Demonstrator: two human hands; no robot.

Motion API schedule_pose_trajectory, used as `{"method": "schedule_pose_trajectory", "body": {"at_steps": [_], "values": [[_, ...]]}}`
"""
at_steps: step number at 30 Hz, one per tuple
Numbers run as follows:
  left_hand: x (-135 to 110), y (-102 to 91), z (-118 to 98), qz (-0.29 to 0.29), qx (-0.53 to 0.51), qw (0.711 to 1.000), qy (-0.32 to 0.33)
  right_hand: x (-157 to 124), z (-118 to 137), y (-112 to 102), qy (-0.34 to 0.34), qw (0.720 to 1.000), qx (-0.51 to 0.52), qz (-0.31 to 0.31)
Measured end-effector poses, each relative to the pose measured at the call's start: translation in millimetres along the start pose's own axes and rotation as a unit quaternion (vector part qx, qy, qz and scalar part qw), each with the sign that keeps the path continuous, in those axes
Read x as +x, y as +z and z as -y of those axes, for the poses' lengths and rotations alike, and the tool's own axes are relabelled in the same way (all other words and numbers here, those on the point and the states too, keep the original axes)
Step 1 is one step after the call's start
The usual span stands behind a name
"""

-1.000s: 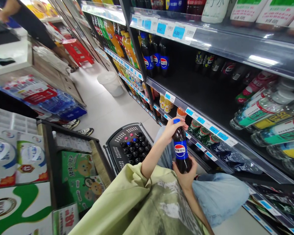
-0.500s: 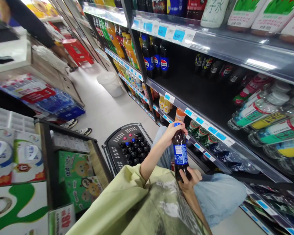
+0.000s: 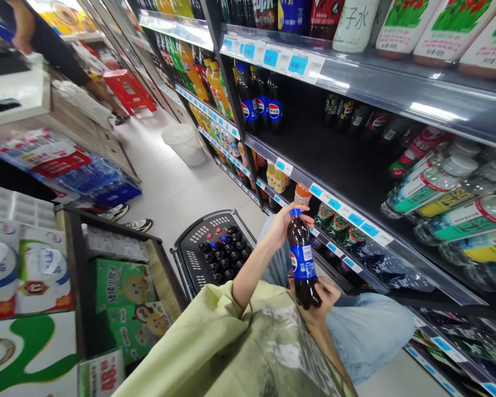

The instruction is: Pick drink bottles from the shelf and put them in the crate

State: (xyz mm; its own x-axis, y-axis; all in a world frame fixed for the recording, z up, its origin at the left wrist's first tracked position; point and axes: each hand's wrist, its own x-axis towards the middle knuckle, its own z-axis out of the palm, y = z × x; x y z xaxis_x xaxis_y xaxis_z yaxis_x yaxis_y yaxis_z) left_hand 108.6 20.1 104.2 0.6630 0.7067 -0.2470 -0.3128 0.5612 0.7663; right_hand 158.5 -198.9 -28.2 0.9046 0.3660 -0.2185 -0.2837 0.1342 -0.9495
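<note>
I hold a dark cola bottle (image 3: 302,259) with a blue cap and blue label upright in front of my knees. My left hand (image 3: 284,222) is closed around its neck and cap. My right hand (image 3: 321,298) cups the bottle's base from below, fingers wrapped round it. The label's logo is turned mostly away from me. A black basket (image 3: 194,259) on the floor to the left is filled with several dark bottles with black, blue and pink caps.
Drink shelves (image 3: 355,220) with blue price tags run along my right; the middle shelf has a wide bare stretch. A white bucket (image 3: 184,142) stands in the aisle. Cartons (image 3: 124,286) and water packs (image 3: 66,165) sit left. Another person (image 3: 45,38) stands far back.
The bottle has been rotated in my hands, so the round logo that faced me now points away. My right hand has slid from the bottle's side down to its base.
</note>
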Motion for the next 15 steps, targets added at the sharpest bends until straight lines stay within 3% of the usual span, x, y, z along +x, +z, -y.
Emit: {"method": "schedule_pose_trajectory", "body": {"at_steps": [3, 6, 8, 15], "values": [[-6, -0.8, -8, 0.016, 0.011, 1.0, 0.003, -2, 6, 8, -0.173, 0.983, -0.057, -0.008], [-11, 2.3, -13, 0.035, 0.038, 0.999, 0.005, -1, 2, 4, -0.236, 0.968, -0.074, 0.037], [-13, 5.4, -15, 0.043, 0.058, 0.997, 0.007, 1, -4, -1, -0.231, 0.969, -0.077, 0.051], [-16, 11.4, -15, 0.064, 0.125, 0.99, 0.031, 4, -26, -2, -0.117, 0.986, -0.043, 0.113]]}}
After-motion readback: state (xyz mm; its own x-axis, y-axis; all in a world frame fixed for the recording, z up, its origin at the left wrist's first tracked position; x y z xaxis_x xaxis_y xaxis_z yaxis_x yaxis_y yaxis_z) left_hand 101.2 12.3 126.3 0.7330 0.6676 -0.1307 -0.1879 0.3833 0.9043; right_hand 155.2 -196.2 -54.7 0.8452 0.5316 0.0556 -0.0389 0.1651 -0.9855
